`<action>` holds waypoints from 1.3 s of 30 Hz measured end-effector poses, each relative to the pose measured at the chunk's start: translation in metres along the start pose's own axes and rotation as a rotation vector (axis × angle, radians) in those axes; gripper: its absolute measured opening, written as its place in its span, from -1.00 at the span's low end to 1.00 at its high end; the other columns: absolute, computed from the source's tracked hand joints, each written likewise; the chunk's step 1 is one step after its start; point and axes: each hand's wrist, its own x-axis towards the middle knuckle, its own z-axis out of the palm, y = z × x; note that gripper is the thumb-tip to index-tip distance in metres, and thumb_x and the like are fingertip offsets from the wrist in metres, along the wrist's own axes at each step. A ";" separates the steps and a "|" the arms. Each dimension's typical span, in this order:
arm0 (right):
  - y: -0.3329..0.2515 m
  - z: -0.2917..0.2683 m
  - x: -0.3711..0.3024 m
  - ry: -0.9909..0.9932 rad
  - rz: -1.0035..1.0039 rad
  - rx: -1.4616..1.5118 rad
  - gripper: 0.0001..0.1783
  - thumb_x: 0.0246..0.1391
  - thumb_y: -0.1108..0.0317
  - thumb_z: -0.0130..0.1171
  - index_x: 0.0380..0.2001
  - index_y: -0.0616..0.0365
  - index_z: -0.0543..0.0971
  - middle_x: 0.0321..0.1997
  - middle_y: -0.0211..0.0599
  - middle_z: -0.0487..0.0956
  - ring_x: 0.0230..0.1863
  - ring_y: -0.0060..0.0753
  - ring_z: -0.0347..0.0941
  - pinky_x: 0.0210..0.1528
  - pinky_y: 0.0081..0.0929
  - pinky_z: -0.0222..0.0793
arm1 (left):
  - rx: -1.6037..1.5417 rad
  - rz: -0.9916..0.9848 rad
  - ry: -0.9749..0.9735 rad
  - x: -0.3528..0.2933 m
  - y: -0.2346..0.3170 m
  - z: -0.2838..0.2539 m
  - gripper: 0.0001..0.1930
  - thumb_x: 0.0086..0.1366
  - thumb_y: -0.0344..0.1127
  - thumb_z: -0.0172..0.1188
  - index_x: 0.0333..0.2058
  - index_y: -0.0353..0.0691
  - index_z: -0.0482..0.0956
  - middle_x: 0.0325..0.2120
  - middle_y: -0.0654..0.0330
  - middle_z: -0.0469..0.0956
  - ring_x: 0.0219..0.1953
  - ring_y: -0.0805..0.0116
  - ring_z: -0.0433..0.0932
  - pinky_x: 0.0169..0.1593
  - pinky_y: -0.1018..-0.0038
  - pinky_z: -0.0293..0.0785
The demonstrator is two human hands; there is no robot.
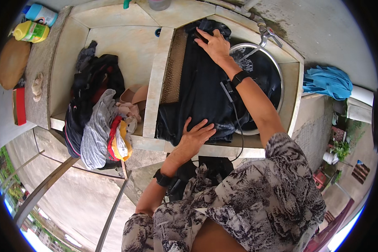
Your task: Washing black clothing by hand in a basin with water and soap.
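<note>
A wet, dark denim-like garment [203, 88] lies stretched along a ribbed washboard surface [174, 67] in the right-hand sink compartment. My left hand [192, 137] presses flat on its near end, fingers spread. At the far end, my right hand [216, 47] bends its fingers around a small dark brown object lying against the cloth; the fingers hide most of it, so its kind is unclear. To the right stands a round metal basin [280, 71] holding dark cloth and sudsy water. Water runs into it from a metal tap [266, 35].
Dark, grey and coloured clothes [98, 122] are heaped in the left compartment and hang over its front edge. A pale divider [158, 80] separates the compartments. Blue [42, 15] and yellow [31, 32] bottles stand at far left; a blue cloth [328, 82] hangs at right.
</note>
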 end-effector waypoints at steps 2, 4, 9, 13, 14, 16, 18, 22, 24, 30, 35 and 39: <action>-0.022 -0.011 -0.022 -0.179 0.043 0.164 -0.52 0.08 -0.15 0.11 0.09 -0.44 0.50 -0.23 -0.14 0.41 -0.19 -0.16 0.46 -0.20 -0.27 0.44 | 0.044 -0.017 -0.008 -0.009 -0.004 0.001 -0.59 0.16 -0.41 0.18 0.02 -0.02 0.53 0.09 0.35 0.48 0.25 0.35 0.29 0.34 -0.01 -0.13; -0.047 -0.026 -0.077 -0.299 -0.162 0.283 -0.49 0.03 -0.14 0.17 0.09 -0.45 0.50 -0.29 -0.18 0.40 -0.25 -0.16 0.46 -0.26 -0.30 0.46 | 0.098 -0.003 0.000 -0.005 -0.013 0.001 -0.59 0.16 -0.40 0.18 0.02 -0.01 0.53 0.09 0.35 0.48 0.26 0.36 0.29 0.34 -0.01 -0.13; -0.058 -0.025 -0.100 -0.312 -0.350 0.298 -0.47 0.05 -0.16 0.13 0.12 -0.47 0.48 -0.32 -0.22 0.33 -0.36 -0.20 0.40 -0.35 -0.33 0.42 | 0.089 -0.019 -0.033 -0.008 -0.006 -0.002 -0.61 0.17 -0.38 0.17 0.01 -0.02 0.54 0.07 0.35 0.49 0.25 0.37 0.30 0.34 -0.01 -0.13; -0.017 0.008 0.023 -0.070 -0.012 0.059 -0.49 0.12 -0.20 0.00 0.13 -0.43 0.46 -0.20 -0.12 0.49 -0.12 -0.04 0.49 -0.23 -0.21 0.44 | 0.021 0.000 -0.011 0.007 0.002 -0.002 -0.63 0.18 -0.38 0.17 0.00 -0.03 0.54 0.05 0.34 0.51 0.24 0.36 0.32 0.34 0.00 -0.13; -0.021 0.011 0.026 -0.100 0.013 0.059 -0.47 0.12 -0.23 -0.03 0.13 -0.41 0.47 -0.15 -0.12 0.50 -0.07 -0.07 0.49 -0.17 -0.24 0.44 | 0.009 0.005 -0.004 0.008 0.000 -0.003 -0.62 0.17 -0.38 0.17 0.00 -0.04 0.54 0.05 0.34 0.51 0.23 0.37 0.32 0.34 0.00 -0.13; -0.043 -0.005 -0.005 -0.236 -0.024 0.204 -0.48 0.10 -0.18 0.04 0.13 -0.41 0.47 -0.15 -0.14 0.50 -0.12 -0.12 0.49 -0.16 -0.29 0.44 | 0.028 -0.027 -0.003 -0.010 -0.001 -0.003 -0.61 0.16 -0.39 0.18 0.01 -0.03 0.54 0.06 0.35 0.50 0.23 0.38 0.32 0.34 0.01 -0.13; -0.049 -0.016 -0.086 -0.246 -0.346 0.297 -0.48 0.07 -0.13 0.13 0.13 -0.43 0.47 -0.21 -0.17 0.47 -0.21 -0.18 0.47 -0.16 -0.34 0.43 | 0.063 -0.008 0.020 -0.002 -0.011 -0.006 -0.59 0.14 -0.40 0.19 0.02 -0.03 0.53 0.06 0.35 0.50 0.22 0.38 0.33 0.34 0.02 -0.13; -0.042 -0.062 -0.152 -0.402 -0.378 0.370 -0.45 0.04 -0.10 0.19 0.15 -0.47 0.45 -0.34 -0.28 0.32 -0.32 -0.24 0.41 -0.32 -0.32 0.43 | -0.020 -0.059 -0.060 -0.007 -0.007 -0.002 -0.56 0.14 -0.44 0.18 0.04 -0.01 0.51 0.08 0.34 0.48 0.23 0.37 0.32 0.35 0.03 -0.14; -0.012 -0.039 -0.092 -0.264 -0.179 0.190 -0.47 0.07 -0.12 0.12 0.15 -0.46 0.44 -0.38 -0.22 0.30 -0.31 -0.16 0.40 -0.35 -0.32 0.43 | 0.010 -0.033 -0.032 -0.006 -0.002 -0.008 -0.57 0.15 -0.43 0.18 0.04 -0.02 0.51 0.10 0.32 0.47 0.24 0.35 0.31 0.34 0.03 -0.13; 0.026 -0.012 -0.011 -0.151 0.071 0.319 -0.56 0.10 -0.17 0.08 0.04 -0.46 0.53 -0.24 -0.13 0.44 -0.15 -0.03 0.46 -0.14 -0.28 0.42 | 0.056 -0.062 -0.034 0.006 0.002 -0.015 -0.57 0.18 -0.43 0.17 0.06 -0.04 0.50 0.12 0.36 0.44 0.27 0.34 0.26 0.35 0.03 -0.13; 0.077 0.001 -0.090 0.174 0.456 0.520 -0.23 0.04 -0.23 0.11 0.22 -0.03 0.32 0.06 -0.04 0.44 0.09 0.02 0.39 0.05 -0.20 0.35 | 0.077 -0.119 -0.099 0.005 0.009 -0.018 -0.56 0.18 -0.44 0.16 0.07 0.00 0.49 0.16 0.37 0.40 0.29 0.35 0.23 0.36 0.06 -0.15; 0.107 0.038 -0.129 -0.134 0.622 0.276 -0.18 0.03 -0.20 0.14 0.18 0.17 0.25 0.18 0.00 0.37 0.17 0.04 0.35 0.12 -0.10 0.30 | 0.047 -0.132 -0.122 0.009 0.011 -0.021 -0.55 0.18 -0.41 0.18 0.09 0.00 0.48 0.17 0.37 0.39 0.30 0.36 0.22 0.37 0.08 -0.17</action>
